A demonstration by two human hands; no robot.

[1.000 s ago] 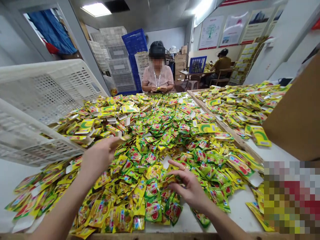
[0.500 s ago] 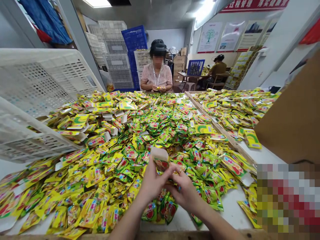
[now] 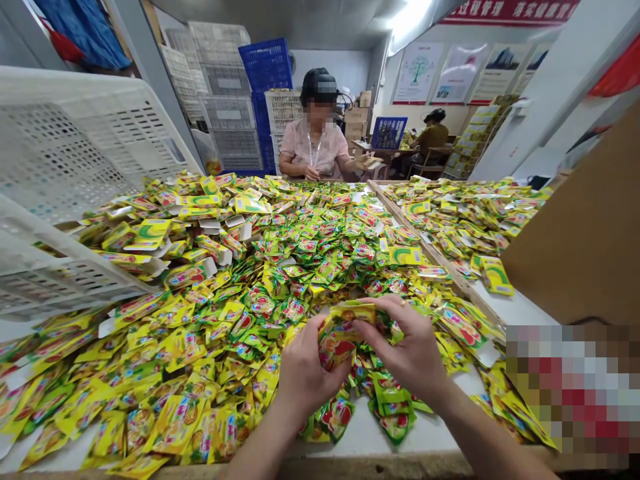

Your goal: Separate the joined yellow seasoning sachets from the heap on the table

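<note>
My left hand [image 3: 304, 368] is closed around a small yellow carton [image 3: 334, 352] with red fruit printed on it. At the carton's upper end, my right hand [image 3: 413, 347] pinches a yellow sachet [image 3: 356, 313] between thumb and fingers. How far the sachet sits inside the carton I cannot tell. Beyond my hands spreads a heap of green sachets [image 3: 320, 250]. Yellow sachets [image 3: 183, 417] lie to the left and in front. A few green sachets [image 3: 393, 407] rest on the white tabletop [image 3: 360, 437] just below my hands.
Yellow cartons [image 3: 150, 235], several with open flaps, are piled at left beside a tilted white crate [image 3: 100, 147]. A wooden divider [image 3: 415, 233] crosses the table at right, near a large brown cardboard box [image 3: 580, 247]. A co-worker [image 3: 315, 143] sits opposite.
Both hands have moved slightly, the right one up and rightward. A yellow sachet now shows in it at the carton, which has turned. The co-worker has stretched one arm sideways.
</note>
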